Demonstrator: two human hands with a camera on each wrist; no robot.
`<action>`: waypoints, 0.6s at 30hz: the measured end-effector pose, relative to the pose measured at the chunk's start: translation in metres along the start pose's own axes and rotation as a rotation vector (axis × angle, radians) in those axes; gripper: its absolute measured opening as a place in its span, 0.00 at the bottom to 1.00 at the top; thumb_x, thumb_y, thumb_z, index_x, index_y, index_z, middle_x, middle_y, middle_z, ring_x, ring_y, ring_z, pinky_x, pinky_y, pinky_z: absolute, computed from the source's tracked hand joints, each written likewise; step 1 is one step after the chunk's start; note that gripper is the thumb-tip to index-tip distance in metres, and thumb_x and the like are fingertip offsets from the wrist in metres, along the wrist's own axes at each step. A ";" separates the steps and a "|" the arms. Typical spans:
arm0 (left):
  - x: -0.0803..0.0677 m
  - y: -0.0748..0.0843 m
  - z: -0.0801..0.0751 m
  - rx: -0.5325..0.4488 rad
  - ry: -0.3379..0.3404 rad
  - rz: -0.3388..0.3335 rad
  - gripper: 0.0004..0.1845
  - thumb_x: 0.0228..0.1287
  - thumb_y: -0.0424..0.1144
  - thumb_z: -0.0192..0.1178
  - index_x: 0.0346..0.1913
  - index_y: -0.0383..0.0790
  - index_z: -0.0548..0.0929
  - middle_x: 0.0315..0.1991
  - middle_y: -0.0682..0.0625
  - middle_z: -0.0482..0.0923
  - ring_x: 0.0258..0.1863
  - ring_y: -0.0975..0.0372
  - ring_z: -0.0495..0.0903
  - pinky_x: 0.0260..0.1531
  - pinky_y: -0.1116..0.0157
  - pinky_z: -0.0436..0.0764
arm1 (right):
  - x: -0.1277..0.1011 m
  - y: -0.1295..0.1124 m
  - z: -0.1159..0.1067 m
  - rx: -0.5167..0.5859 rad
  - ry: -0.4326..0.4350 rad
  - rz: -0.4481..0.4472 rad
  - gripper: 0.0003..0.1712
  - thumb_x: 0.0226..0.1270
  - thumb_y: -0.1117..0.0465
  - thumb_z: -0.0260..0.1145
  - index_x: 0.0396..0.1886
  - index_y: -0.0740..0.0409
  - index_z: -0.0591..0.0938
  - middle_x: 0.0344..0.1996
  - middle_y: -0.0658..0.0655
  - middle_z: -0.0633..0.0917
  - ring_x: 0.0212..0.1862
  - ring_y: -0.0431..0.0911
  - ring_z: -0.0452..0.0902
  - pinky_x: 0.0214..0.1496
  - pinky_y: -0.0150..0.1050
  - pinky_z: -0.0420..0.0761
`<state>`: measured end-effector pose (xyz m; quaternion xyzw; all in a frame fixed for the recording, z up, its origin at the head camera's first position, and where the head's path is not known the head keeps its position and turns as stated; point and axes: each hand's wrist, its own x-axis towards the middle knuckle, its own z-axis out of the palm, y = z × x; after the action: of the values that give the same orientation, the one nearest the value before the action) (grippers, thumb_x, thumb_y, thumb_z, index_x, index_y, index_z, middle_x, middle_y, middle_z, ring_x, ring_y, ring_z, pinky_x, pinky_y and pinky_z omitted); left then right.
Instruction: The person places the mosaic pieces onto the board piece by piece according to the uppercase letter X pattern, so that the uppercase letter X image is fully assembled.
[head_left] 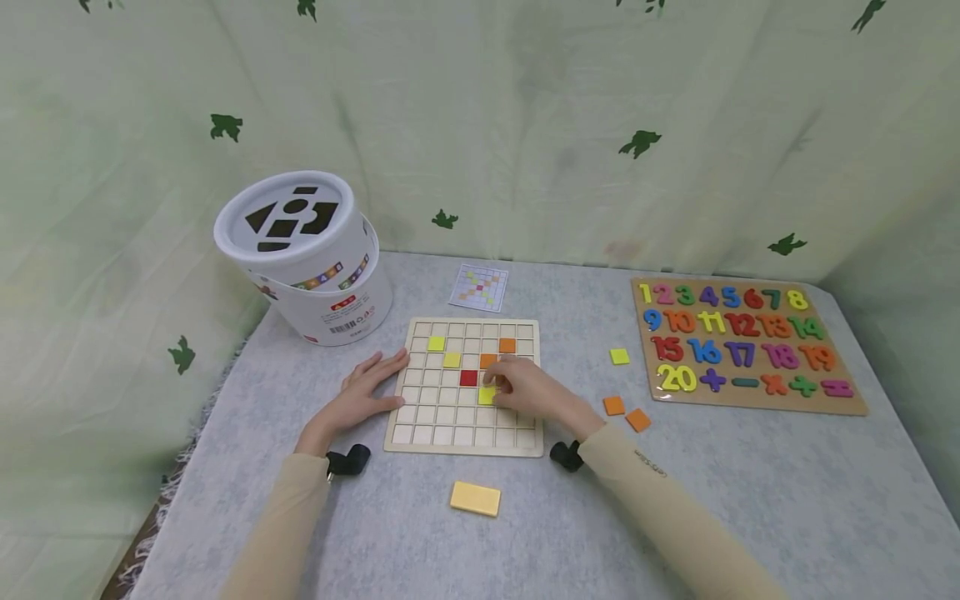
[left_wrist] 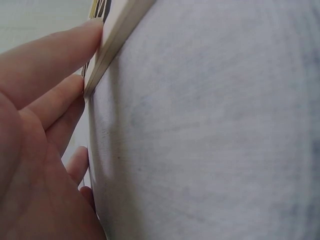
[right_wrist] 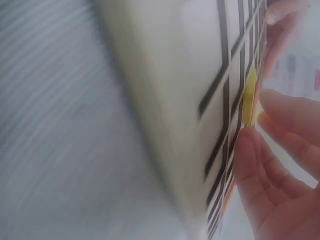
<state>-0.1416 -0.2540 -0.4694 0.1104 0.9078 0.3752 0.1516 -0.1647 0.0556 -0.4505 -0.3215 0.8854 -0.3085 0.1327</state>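
A square wooden grid board (head_left: 465,454) lies on the table with yellow, orange and red square tiles in some cells. My left hand (head_left: 369,392) rests at the board's left side, fingers extended, fingertips and thumb touching its edge. Over the board's right half, my right hand (head_left: 528,388) has thumb and fingers bent at a yellow tile (head_left: 486,396), which looks flat in its cell. In the right wrist view thumb and fingertips meet around that yellow tile (right_wrist: 248,97). Nearby are the red tile (head_left: 468,378) and an orange tile (head_left: 507,345).
A small pattern card (head_left: 479,287) lies behind the board. Loose orange tiles (head_left: 614,406) and a yellow-green tile (head_left: 619,357) lie to the right. Further right is a number puzzle board (head_left: 757,402). A white bucket (head_left: 341,308) stands back left; a pale yellow block (head_left: 476,498) lies in front.
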 end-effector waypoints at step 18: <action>0.002 -0.003 0.001 0.014 -0.003 -0.009 0.39 0.56 0.48 0.61 0.69 0.55 0.56 0.69 0.60 0.48 0.68 0.56 0.34 0.58 0.42 0.37 | -0.045 0.031 -0.029 0.123 0.074 0.001 0.12 0.56 0.70 0.62 0.41 0.62 0.80 0.33 0.53 0.79 0.34 0.42 0.71 0.37 0.34 0.75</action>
<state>-0.1429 -0.2546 -0.4722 0.1080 0.9107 0.3678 0.1539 -0.1588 0.1168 -0.4460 -0.3005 0.8692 -0.3739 0.1197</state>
